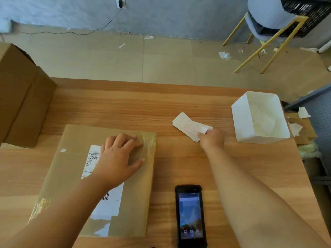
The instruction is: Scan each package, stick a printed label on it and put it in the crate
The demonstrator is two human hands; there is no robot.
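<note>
Small packing room: cardboard boxes, handheld scanner, littered floor.

Your left hand lies flat, fingers spread, on the cardboard package at about 7 o'clock on the wooden table, partly covering its white shipping label. Your right hand, out toward 2 o'clock, pinches the near edge of a stack of labels lying on the table. The handheld scanner lies screen up at 6 o'clock, between your forearms, just beside the package. A white bin sits at 3 o'clock, near the labels. Brown cardboard boxes stand at 9 o'clock. On the floor toward 1 o'clock, a black crate rests on a chair.
</note>
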